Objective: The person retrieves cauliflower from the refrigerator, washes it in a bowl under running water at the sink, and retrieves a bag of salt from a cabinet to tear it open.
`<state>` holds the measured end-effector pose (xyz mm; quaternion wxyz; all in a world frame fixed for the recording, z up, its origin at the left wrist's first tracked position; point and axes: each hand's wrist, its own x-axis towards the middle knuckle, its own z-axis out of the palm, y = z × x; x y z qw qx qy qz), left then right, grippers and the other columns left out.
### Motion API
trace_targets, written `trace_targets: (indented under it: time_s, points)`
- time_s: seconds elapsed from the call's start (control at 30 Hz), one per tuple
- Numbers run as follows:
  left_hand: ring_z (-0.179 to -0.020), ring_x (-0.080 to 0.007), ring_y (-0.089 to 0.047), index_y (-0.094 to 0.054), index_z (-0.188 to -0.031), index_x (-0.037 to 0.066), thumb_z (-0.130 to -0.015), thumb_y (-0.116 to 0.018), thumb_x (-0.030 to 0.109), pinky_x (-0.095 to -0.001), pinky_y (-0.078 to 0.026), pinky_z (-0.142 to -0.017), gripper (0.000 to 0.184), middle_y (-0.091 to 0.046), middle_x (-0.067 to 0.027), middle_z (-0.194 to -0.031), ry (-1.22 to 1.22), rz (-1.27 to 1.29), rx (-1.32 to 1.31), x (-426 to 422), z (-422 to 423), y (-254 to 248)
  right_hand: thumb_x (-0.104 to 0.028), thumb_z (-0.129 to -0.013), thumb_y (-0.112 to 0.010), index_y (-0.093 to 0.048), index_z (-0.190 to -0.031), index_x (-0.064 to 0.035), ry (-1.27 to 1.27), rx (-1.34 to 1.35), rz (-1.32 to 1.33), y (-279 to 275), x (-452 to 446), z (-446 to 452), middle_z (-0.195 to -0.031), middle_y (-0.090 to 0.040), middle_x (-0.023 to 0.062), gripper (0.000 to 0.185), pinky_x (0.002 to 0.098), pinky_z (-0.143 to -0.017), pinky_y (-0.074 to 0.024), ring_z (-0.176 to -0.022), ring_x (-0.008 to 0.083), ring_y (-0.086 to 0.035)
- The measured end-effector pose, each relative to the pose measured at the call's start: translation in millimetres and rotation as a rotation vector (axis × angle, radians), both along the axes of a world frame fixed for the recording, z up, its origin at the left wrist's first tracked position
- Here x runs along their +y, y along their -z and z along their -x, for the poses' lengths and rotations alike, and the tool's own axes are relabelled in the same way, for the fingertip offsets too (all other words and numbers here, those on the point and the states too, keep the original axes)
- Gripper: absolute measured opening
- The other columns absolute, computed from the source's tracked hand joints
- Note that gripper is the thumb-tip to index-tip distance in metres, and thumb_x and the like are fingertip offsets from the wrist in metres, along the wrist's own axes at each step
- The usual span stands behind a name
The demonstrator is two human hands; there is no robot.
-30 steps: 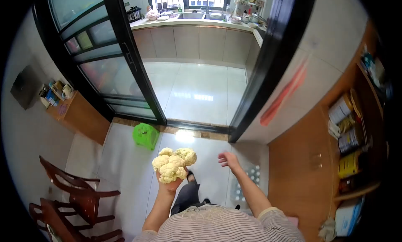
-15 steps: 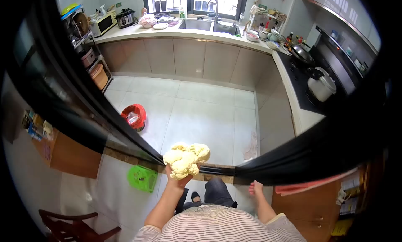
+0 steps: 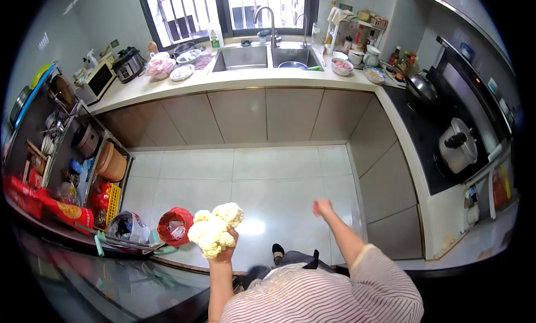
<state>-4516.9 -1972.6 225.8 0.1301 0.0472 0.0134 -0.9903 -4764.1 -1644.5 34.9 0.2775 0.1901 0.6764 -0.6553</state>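
Note:
A pale cauliflower (image 3: 215,229) in several clumped florets rests in my left hand (image 3: 226,252), held out in front of me above the floor. My fingers grip it from below and are mostly hidden behind it. My right hand (image 3: 321,207) hangs in the air over the floor tiles, apart from any object. It is small and smeared, so how its fingers are set does not show clearly.
Below the cauliflower stands a red-lined bin (image 3: 176,226) beside a white bag-lined bin (image 3: 128,228). A loaded shelf rack (image 3: 78,155) lines the left. Ahead runs a counter (image 3: 240,80) with a double sink (image 3: 242,58); a stove (image 3: 430,139) holding pots is at right.
I have moved forward through the sliding doorway into the kitchen, so counter and sink appear nearer. The cauliflower stays in my left hand; my right hand has swung forward.

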Motion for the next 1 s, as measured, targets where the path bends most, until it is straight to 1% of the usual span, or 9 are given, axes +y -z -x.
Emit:
trace_targets:
  time_s: [0.03, 0.1, 0.2, 0.3, 0.43, 0.57, 0.8, 0.97, 1.0]
  points:
    - [-0.116, -0.0234, -0.048, -0.049, -0.123, 0.017, -0.089, -0.043, 0.043, -0.0469, -0.044, -0.089, 0.044, -0.050, -0.0018, -0.127, -0.026, 0.017, 0.000, -12.3, 14.1, -7.2, -0.020, -0.084, -0.046, -0.054, -0.071, -0.0040, 0.038, -0.005, 0.009, -44.6, -51.8, 30.6, -0.055, -0.049, 0.0060, 0.022, 0.0327, -0.037, -0.0379, -0.042, 0.0180, -0.048]
    - [-0.118, -0.0231, -0.046, -0.047, -0.124, 0.017, -0.090, -0.044, 0.039, -0.0464, -0.044, -0.088, 0.042, -0.049, -0.0010, -0.130, -0.067, 0.007, 0.012, -40.7, 45.8, -18.8, -0.024, -0.086, -0.046, -0.055, -0.075, -0.0033, -0.239, 0.234, 0.016, -107.5, -137.0, 86.5, -0.055, -0.048, 0.0045, 0.025, 0.0293, -0.036, -0.0360, -0.040, 0.0156, -0.047]
    - [-0.116, -0.0237, -0.048, -0.049, -0.122, 0.016, -0.088, -0.047, 0.038, -0.0462, -0.046, -0.086, 0.040, -0.050, -0.0012, -0.128, -0.118, -0.003, -0.037, -85.8, 101.6, -20.8, -0.023, -0.088, -0.047, -0.057, -0.082, -0.0024, -0.423, 0.275, 0.128, -177.4, -238.8, 144.2, -0.054, -0.043, 0.0004, 0.024, 0.0264, -0.037, -0.0335, -0.041, 0.0104, -0.042]
    - [-0.114, -0.0246, -0.049, -0.053, -0.118, 0.016, -0.085, -0.051, 0.038, -0.0463, -0.047, -0.085, 0.040, -0.053, -0.0030, -0.125, -0.111, -0.095, -0.167, -132.9, 159.2, -13.7, -0.025, -0.088, -0.045, -0.057, -0.088, -0.0027, -0.509, 0.349, 0.248, -177.7, -306.1, 186.4, -0.052, -0.040, -0.0012, 0.025, 0.0262, -0.034, -0.0319, -0.039, 0.0090, -0.039]
    - [-0.095, -0.0268, -0.059, -0.056, -0.112, 0.011, -0.085, -0.052, 0.037, -0.0417, -0.051, -0.076, 0.038, -0.059, -0.0096, -0.113, -0.058, -0.034, -0.169, -185.9, 268.7, -33.9, -0.022, -0.090, -0.049, -0.057, -0.094, -0.0017, -0.522, 0.261, 0.174, -185.0, -350.6, 249.0, -0.054, -0.040, -0.0019, 0.022, 0.0244, -0.037, -0.0319, -0.042, 0.0086, -0.040]
    - [-0.103, -0.0271, -0.055, -0.054, -0.112, 0.015, -0.084, -0.050, 0.041, -0.0438, -0.051, -0.074, 0.038, -0.057, -0.0068, -0.116, 0.139, -0.078, -0.202, -235.5, 376.3, -38.8, -0.014, -0.086, -0.048, -0.059, -0.094, -0.0034, -0.345, 0.297, 0.059, -206.4, -363.7, 329.2, -0.055, -0.045, -0.0005, 0.018, 0.0243, -0.038, -0.0344, -0.044, 0.0087, -0.043]
    - [-0.102, -0.0274, -0.054, -0.054, -0.112, 0.017, -0.084, -0.046, 0.047, -0.0455, -0.050, -0.072, 0.042, -0.057, -0.0048, -0.115, 0.201, -0.035, -0.308, -271.6, 524.8, -36.0, -0.013, -0.082, -0.052, -0.061, -0.089, -0.0031, -0.088, 0.475, -0.053, -198.1, -316.5, 467.6, -0.061, -0.056, 0.0028, 0.015, 0.0239, -0.043, -0.0422, -0.049, 0.0090, -0.053]
    - [-0.109, -0.0265, -0.050, -0.051, -0.117, 0.018, -0.085, -0.042, 0.047, -0.0441, -0.049, -0.073, 0.044, -0.053, -0.0033, -0.121, 0.066, 0.039, -0.362, -284.8, 583.1, -18.7, -0.019, -0.078, -0.057, -0.063, -0.089, -0.0029, -0.036, 0.682, -0.389, -180.3, -289.9, 611.9, -0.072, -0.064, 0.0096, 0.020, 0.0310, -0.056, -0.0483, -0.061, 0.0179, -0.062]
    - [-0.110, -0.0260, -0.049, -0.051, -0.118, 0.018, -0.085, -0.043, 0.047, -0.0440, -0.049, -0.073, 0.044, -0.052, -0.0031, -0.123, 0.030, 0.070, -0.385, -286.9, 597.8, -14.5, -0.021, -0.078, -0.056, -0.064, -0.091, -0.0056, -0.058, 0.773, -0.528, -176.9, -285.6, 643.4, -0.076, -0.065, 0.0122, 0.022, 0.0367, -0.067, -0.0490, -0.073, 0.0271, -0.064]
